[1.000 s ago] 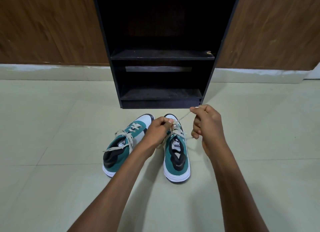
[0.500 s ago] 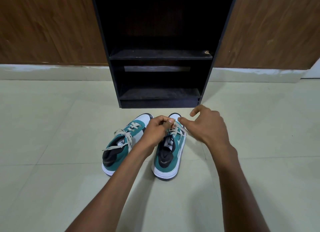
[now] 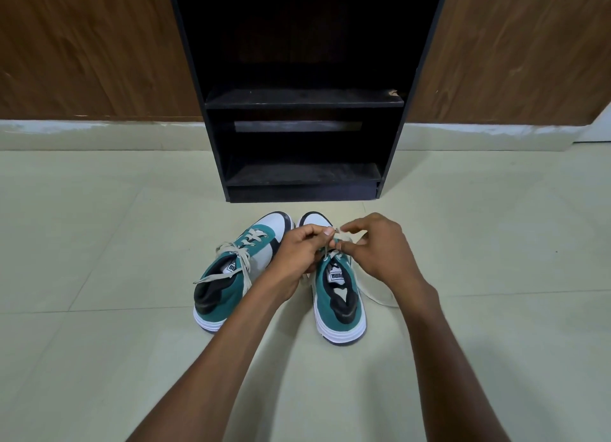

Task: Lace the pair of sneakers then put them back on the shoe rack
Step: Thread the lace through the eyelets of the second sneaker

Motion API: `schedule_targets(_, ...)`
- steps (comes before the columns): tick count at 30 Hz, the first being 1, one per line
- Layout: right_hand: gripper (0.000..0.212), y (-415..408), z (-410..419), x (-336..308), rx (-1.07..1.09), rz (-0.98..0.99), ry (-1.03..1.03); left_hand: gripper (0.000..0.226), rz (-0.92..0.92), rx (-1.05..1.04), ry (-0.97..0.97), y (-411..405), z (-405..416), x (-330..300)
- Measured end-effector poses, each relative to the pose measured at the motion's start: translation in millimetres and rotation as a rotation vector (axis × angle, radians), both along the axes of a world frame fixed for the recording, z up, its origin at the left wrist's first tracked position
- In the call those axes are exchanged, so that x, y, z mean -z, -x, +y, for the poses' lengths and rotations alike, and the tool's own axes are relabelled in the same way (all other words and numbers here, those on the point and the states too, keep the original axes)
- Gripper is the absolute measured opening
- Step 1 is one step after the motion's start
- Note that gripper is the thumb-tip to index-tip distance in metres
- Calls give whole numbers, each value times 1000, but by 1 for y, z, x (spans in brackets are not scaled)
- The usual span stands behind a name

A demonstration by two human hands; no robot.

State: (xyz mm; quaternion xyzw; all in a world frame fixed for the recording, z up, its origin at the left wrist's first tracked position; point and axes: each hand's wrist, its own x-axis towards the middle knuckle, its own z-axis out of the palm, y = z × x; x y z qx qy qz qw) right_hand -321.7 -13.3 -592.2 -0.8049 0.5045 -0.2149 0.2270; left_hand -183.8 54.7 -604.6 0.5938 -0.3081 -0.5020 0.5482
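Note:
Two teal, white and black sneakers stand on the floor with their toes toward the black shoe rack (image 3: 304,98). The left sneaker (image 3: 228,279) is laced, its cream lace ends hanging loose. Above the right sneaker (image 3: 340,306), my left hand (image 3: 297,253) pinches its cream lace (image 3: 373,293) near the front eyelets. My right hand (image 3: 377,246) pinches the same lace close beside it. A loop of that lace trails on the floor to the right of the shoe. My hands hide the shoe's eyelets.
The rack's two lower shelves hold nothing. A brown wooden wall (image 3: 82,45) with a pale skirting runs behind it. Pale floor tiles (image 3: 99,359) spread around the shoes on all sides.
My right hand came in from the upper right, where it held the lace taut, to meet my left hand. The right sneaker swung left, then back to straight.

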Motion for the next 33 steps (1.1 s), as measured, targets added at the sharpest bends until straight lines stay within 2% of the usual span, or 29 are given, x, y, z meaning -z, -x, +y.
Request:
schedule_targets(3,21,3,0,2,-31,-8,47,18,-44,-10,11,-2,0,0)
schedule_targets(5,19,8,-1,3,-6,11,59,14,-156,-8,40,-9,3,-1)
schedule_targets(9,18,23,-9,11,114,134,-4,14,-662,64,5,-34,12,13)
schedule_targets(14,19,36,-15,20,129,158,-280,36,-1095,176,-71,-50,16,31)
schedule_targets(16,19,40,-14,16,67,89,-363,39,-1155,202,-100,-47,17,27)
schedule_targets(17,20,42,-12,12,38,43,-375,38,-1080,190,-100,-43,19,22)
schedule_targets(18,21,45,-11,9,14,-20,-378,37,-907,146,-87,-39,21,18)
schedule_targets(20,21,47,-7,6,-12,-223,-421,40,-421,8,-40,-28,21,12)
schedule_targets(22,22,41,-4,8,-11,-488,-501,46,-56,-132,25,-15,18,7)
schedule_targets(24,28,28,0,14,21,-765,-587,52,240,-247,110,-4,13,3)
schedule_targets(26,32,14,5,20,86,-1130,-753,61,498,-294,158,5,9,2)
schedule_targets(29,32,0,9,26,215,-1613,-996,50,731,-310,206,15,9,8)
schedule_targets(31,31,-6,10,29,245,-1736,-1023,36,817,-339,267,18,11,14)
schedule_targets(33,28,-12,9,32,257,-1754,-1030,30,887,-390,317,19,10,20)
